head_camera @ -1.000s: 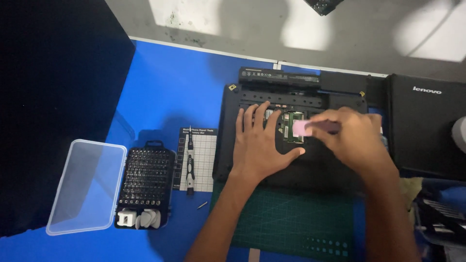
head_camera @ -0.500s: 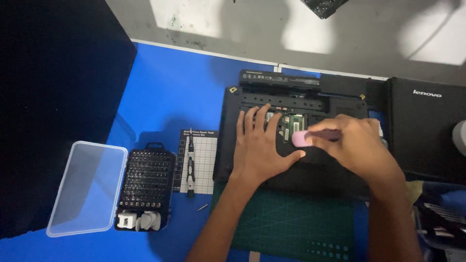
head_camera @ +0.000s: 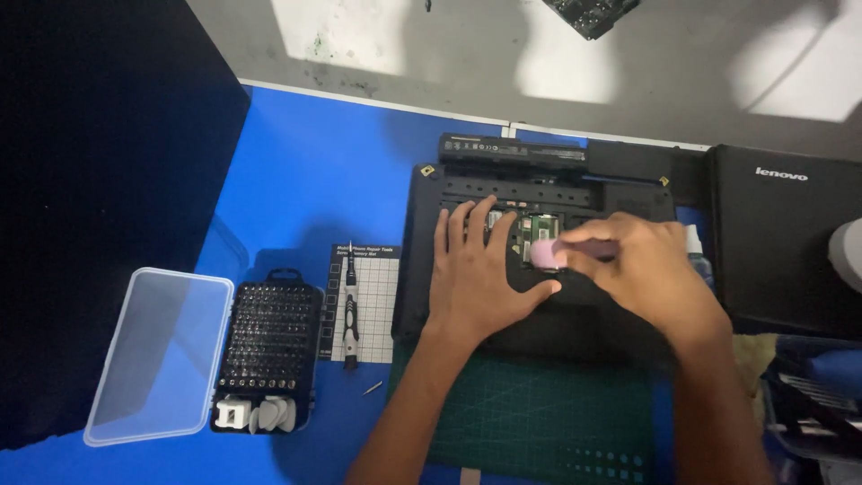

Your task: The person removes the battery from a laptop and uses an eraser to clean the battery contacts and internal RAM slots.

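An upturned black laptop lies on the blue mat, its open bay showing a green memory module. My left hand lies flat on the laptop's base just left of that bay, fingers spread. My right hand grips a pink brush-like tool whose tip rests on the module. A long black battery lies along the laptop's far edge.
A black screwdriver-bit case and its clear lid sit at the left. A screwdriver lies on a white gridded card, a loose screw below. A green cutting mat is near me; a second black laptop at right.
My right hand and the pink tool have shifted slightly left and down over the open bay. My left hand has stayed flat on the laptop.
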